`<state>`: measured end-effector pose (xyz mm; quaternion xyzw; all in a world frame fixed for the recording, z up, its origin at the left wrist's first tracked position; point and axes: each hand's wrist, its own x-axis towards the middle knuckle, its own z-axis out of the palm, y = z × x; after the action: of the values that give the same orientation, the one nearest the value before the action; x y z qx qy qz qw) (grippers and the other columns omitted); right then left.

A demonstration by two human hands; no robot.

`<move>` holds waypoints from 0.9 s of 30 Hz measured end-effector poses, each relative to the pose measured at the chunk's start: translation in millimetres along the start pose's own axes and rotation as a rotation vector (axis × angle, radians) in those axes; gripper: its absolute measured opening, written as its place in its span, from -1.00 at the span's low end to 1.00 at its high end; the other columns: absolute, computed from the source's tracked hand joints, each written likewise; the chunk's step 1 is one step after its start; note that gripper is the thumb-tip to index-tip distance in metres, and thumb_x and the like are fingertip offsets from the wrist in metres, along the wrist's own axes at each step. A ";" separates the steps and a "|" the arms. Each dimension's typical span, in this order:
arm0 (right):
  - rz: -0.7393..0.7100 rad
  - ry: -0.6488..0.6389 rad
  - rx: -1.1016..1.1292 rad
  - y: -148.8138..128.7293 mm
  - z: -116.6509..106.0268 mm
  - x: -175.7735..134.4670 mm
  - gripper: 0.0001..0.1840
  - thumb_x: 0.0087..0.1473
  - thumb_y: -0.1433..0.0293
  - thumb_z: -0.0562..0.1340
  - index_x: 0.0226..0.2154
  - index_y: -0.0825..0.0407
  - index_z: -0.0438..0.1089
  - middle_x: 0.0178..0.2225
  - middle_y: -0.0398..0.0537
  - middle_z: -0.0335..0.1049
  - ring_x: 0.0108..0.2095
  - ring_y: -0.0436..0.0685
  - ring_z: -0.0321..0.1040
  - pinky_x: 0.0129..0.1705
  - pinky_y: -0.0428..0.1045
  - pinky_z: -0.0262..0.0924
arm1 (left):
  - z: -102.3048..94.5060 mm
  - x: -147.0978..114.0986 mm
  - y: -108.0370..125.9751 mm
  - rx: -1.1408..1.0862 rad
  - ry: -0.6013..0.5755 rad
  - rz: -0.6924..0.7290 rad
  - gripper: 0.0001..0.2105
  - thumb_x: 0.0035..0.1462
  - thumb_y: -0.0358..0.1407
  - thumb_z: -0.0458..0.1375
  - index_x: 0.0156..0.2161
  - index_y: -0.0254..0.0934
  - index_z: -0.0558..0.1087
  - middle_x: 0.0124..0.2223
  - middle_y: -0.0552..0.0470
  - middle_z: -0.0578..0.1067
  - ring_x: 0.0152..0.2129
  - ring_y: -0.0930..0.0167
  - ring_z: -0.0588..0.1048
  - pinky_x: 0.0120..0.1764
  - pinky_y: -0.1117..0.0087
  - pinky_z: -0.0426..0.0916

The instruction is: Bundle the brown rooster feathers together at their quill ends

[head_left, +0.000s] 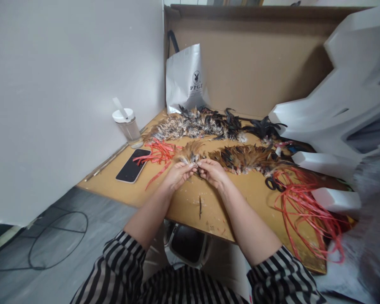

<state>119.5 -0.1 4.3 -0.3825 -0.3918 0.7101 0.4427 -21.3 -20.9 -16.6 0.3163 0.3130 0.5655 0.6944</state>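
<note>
Both hands meet over the middle of the table, pinching a small bunch of brown feathers (191, 151). My left hand (180, 173) grips its base between thumb and fingers, and my right hand (213, 169) pinches the same base from the other side. The exact spot between the fingertips is too small to make out. A row of brown and black feathers (247, 158) lies just right of my right hand. Red plastic ribbons (160, 152) lie beside my left hand, partly over a dark-screened phone (133, 166). One loose dark feather (200, 207) rests in front of me.
A long feather pile (196, 124) spans the back, before a silver bag (185, 80). A lidded cup (127, 124) stands by the left wall. At right are black-handled scissors (271, 183), more red ribbons (304, 207) and white foam (326, 88). Below is a stool (187, 242).
</note>
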 end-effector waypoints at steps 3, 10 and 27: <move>0.056 -0.049 0.055 -2.5 -0.3 -1.6 -0.72 -0.38 0.41 0.38 -0.50 0.11 0.36 -0.62 -0.15 0.35 -0.70 -0.18 0.05 -0.70 -0.23 -0.09 | 0.5 -1.1 0.8 -0.004 -0.033 -0.003 -0.85 -0.16 -0.42 0.26 -0.40 -0.45 0.47 -0.49 -0.01 0.49 -0.57 0.59 0.42 -0.50 0.63 0.28; 0.116 -0.134 0.066 -3.1 -3.7 -2.6 -0.74 -0.34 0.44 0.37 -0.48 0.11 0.36 -0.62 -0.12 0.36 -0.69 -0.17 0.06 -0.69 -0.23 -0.06 | 0.7 -2.3 1.5 0.026 -0.029 -0.002 -0.83 -0.17 -0.40 0.27 -0.39 -0.45 0.46 -0.49 -0.01 0.49 -0.57 0.58 0.42 -0.49 0.62 0.28; -0.299 0.157 -0.276 7.2 4.9 3.7 -0.78 -0.37 0.35 0.34 -0.58 0.12 0.35 -0.64 -0.20 0.30 -0.64 -0.12 0.10 -0.59 -0.15 -0.04 | -2.5 1.8 -1.5 0.071 0.024 -0.013 -0.80 -0.14 -0.38 0.25 -0.34 -0.45 0.46 -0.41 -0.08 0.52 -0.57 0.56 0.45 -0.52 0.62 0.29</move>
<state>111.6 0.2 -0.9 -0.4314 -0.5021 0.5439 0.5157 -22.1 -19.1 -19.5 0.3320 0.3432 0.5532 0.6826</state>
